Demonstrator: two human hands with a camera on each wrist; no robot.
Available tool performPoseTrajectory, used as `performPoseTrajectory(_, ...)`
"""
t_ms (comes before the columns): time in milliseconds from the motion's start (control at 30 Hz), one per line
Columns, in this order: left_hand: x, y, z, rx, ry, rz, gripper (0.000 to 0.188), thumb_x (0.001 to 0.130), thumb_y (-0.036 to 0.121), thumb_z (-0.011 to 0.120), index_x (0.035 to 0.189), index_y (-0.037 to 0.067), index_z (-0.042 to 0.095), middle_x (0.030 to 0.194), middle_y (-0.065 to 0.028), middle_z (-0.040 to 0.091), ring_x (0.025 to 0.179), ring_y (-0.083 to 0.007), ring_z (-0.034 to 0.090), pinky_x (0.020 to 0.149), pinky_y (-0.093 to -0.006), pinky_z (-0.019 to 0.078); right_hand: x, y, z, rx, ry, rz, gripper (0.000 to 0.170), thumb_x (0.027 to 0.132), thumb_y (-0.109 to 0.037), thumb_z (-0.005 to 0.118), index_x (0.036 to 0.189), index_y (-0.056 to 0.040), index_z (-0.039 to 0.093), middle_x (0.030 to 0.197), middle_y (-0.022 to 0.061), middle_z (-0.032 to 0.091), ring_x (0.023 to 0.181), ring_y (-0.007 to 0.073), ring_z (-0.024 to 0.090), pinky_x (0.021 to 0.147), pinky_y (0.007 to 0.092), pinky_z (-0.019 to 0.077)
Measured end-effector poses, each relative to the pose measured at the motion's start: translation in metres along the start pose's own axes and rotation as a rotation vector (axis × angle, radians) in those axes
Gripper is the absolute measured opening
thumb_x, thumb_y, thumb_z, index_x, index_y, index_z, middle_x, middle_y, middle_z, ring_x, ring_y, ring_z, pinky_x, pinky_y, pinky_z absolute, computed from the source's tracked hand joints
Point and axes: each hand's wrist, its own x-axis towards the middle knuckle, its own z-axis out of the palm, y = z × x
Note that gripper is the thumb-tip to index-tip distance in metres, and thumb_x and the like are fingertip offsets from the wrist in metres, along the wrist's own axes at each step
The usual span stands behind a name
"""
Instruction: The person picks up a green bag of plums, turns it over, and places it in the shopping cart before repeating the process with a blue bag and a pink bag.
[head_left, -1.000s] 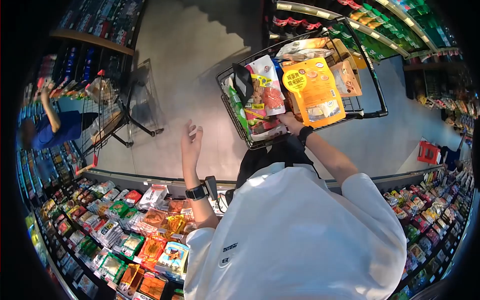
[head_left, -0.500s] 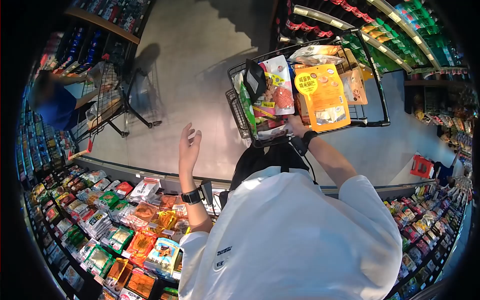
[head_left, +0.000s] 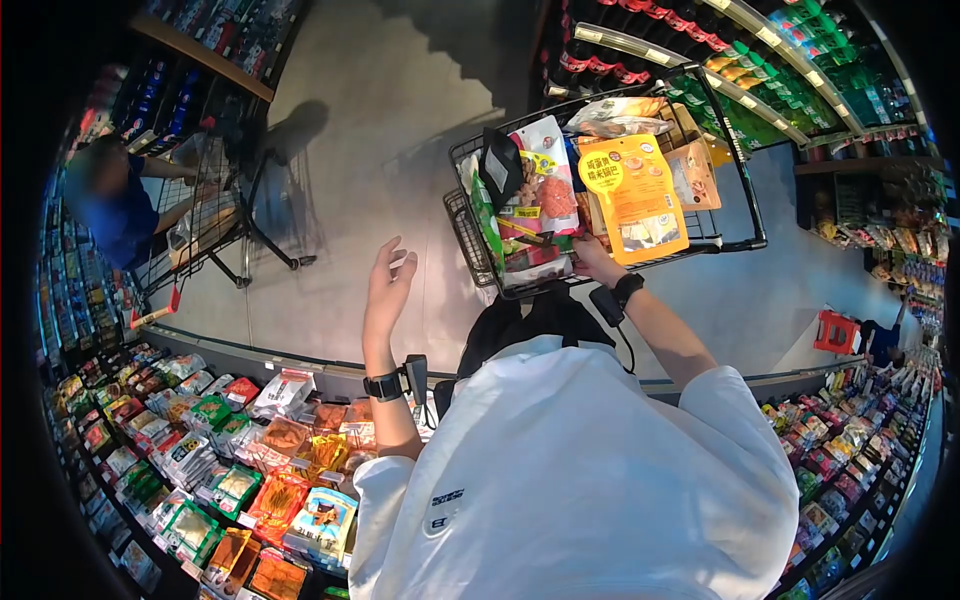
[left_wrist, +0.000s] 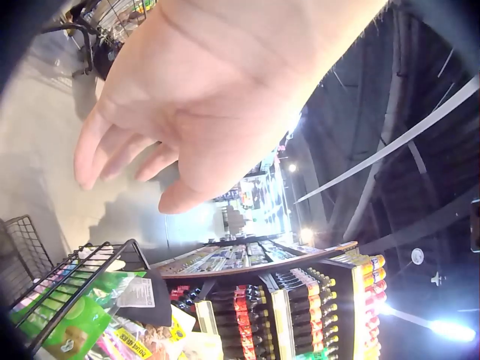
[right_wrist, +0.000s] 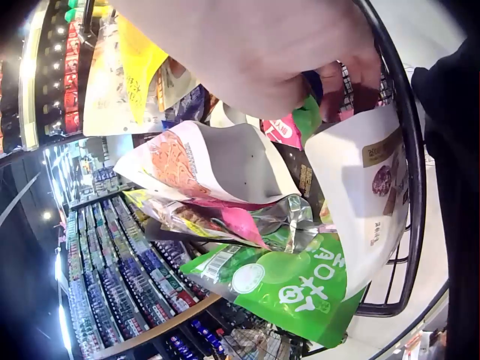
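Observation:
A black wire shopping cart [head_left: 735, 246], filled with snack bags, stands in front of me. My right hand [head_left: 598, 262] reaches to its near side beside a large yellow snack pouch [head_left: 640, 205]. In the right wrist view, the fingers [right_wrist: 366, 84] curl down against the wire mesh just inside the rim [right_wrist: 409, 142]; their tips are partly hidden by a white bag [right_wrist: 356, 191]. A green bag [right_wrist: 300, 289] lies farther along the cart. My left hand [head_left: 388, 290] hovers in the air left of the cart, fingers loosely bent around nothing.
Drink shelves [head_left: 690, 70] rise behind the cart. Packaged snacks fill a display [head_left: 270, 450] along my side. To the left, a person in blue [head_left: 115, 210] stands by another cart [head_left: 215, 200]. A red basket [head_left: 836, 332] sits on the floor at right.
The view has shifted slightly, while my right hand stays at the cart's near side. My left hand remains raised. The person in blue has lowered an arm to the other cart, which has swung slightly.

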Motion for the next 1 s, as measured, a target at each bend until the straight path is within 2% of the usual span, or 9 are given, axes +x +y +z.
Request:
performPoseTrajectory(100,0.006,-0.001,0.006,0.018,-0.039,0.018,0.056,0.097,0.026,0.064,0.145,0.003,0.048,0.127,-0.0168,0.062,0.108,-0.0226,0.063,0.09,-0.0346,0.0526,-0.02,-0.001,-0.006,-0.029,-0.064,-0.081,0.028,0.102,-0.026,0.051,0.127,-0.0139,0.048,0.099,0.0045,0.057,0.091,0.0196,0.063,0.083,0.0425,0.0573)
performPoseTrajectory(267,0.013,0.008,0.02,-0.012,-0.065,0.08,0.053,0.098,0.025,0.063,0.142,0.0,0.05,0.123,-0.02,0.064,0.108,-0.0262,0.064,0.093,-0.0362,0.0507,-0.028,0.017,-0.02,-0.103,0.012,-0.168,0.019,0.103,-0.019,0.053,0.117,-0.0077,0.057,0.098,0.0045,0.06,0.089,0.0177,0.064,0.083,0.0328,0.0585)
performPoseTrajectory(400,0.015,0.029,0.033,0.003,-0.078,0.178,0.049,0.098,0.022,0.063,0.14,0.0,0.052,0.122,-0.018,0.065,0.105,-0.0241,0.065,0.093,-0.0344,0.0509,-0.087,-0.012,-0.024,-0.243,-0.073,-0.45,0.025,0.104,-0.026,0.056,0.118,-0.0055,0.06,0.104,0.0048,0.063,0.097,0.0129,0.062,0.087,0.0311,0.0554)
performPoseTrajectory(533,0.009,0.059,0.06,-0.104,-0.21,0.207,0.046,0.097,0.017,0.065,0.14,0.005,0.054,0.123,-0.0121,0.066,0.102,-0.0183,0.064,0.09,-0.0314,0.0507,-0.16,-0.06,-0.034,-0.376,0.097,-0.608,0.032,0.104,-0.03,0.058,0.12,-0.0022,0.062,0.107,0.0037,0.064,0.095,0.0088,0.057,0.086,0.0257,0.0477)
performPoseTrajectory(733,-0.014,0.098,0.116,-0.011,-0.182,0.482,0.062,0.093,0.017,0.075,0.145,0.002,0.046,0.134,-0.0156,0.06,0.115,-0.0209,0.061,0.093,-0.0327,0.0507,-0.231,-0.103,-0.054,-0.166,0.015,-0.73,0.031,0.103,-0.022,0.057,0.121,0.003,0.059,0.108,0.0021,0.061,0.104,0.0104,0.054,0.092,0.026,0.0431)
performPoseTrajectory(767,-0.018,0.106,0.122,-0.028,-0.194,0.464,0.062,0.092,0.017,0.076,0.144,0.001,0.047,0.13,-0.0148,0.062,0.112,-0.0199,0.063,0.093,-0.0323,0.0513,-0.212,-0.093,-0.071,-0.116,-0.011,-0.76,0.042,0.103,-0.022,0.057,0.134,0.0051,0.054,0.12,0.0049,0.063,0.114,0.0116,0.054,0.1,0.0277,0.0424)
performPoseTrajectory(833,-0.025,0.118,0.129,-0.059,-0.21,0.426,0.061,0.091,0.016,0.077,0.142,-0.001,0.048,0.124,-0.0132,0.067,0.107,-0.0177,0.065,0.092,-0.0313,0.0523,-0.197,-0.092,-0.085,-0.064,-0.048,-0.796,0.044,0.103,-0.022,0.058,0.137,0.0055,0.052,0.122,0.0066,0.063,0.116,0.0129,0.054,0.101,0.0291,0.0423)
performPoseTrajectory(933,-0.029,0.136,0.133,-0.308,-0.595,0.158,0.052,0.089,0.012,0.078,0.135,-0.001,0.056,0.11,-0.0084,0.072,0.097,-0.0124,0.068,0.087,-0.028,0.0541,-0.186,-0.104,-0.096,-0.019,-0.153,-0.811,0.045,0.103,-0.02,0.059,0.141,0.0027,0.05,0.124,0.0078,0.063,0.115,0.0143,0.057,0.1,0.0299,0.0444)
performPoseTrajectory(1000,-0.039,0.145,0.144,-0.327,-0.553,0.115,0.036,0.089,0.009,0.078,0.122,0.0,0.066,0.101,-0.0044,0.075,0.089,-0.008,0.068,0.08,-0.0245,0.055,-0.189,-0.124,-0.099,0.038,-0.33,-0.784,0.044,0.103,-0.018,0.058,0.142,0.0008,0.049,0.124,0.0071,0.063,0.113,0.0136,0.059,0.099,0.0289,0.0455)
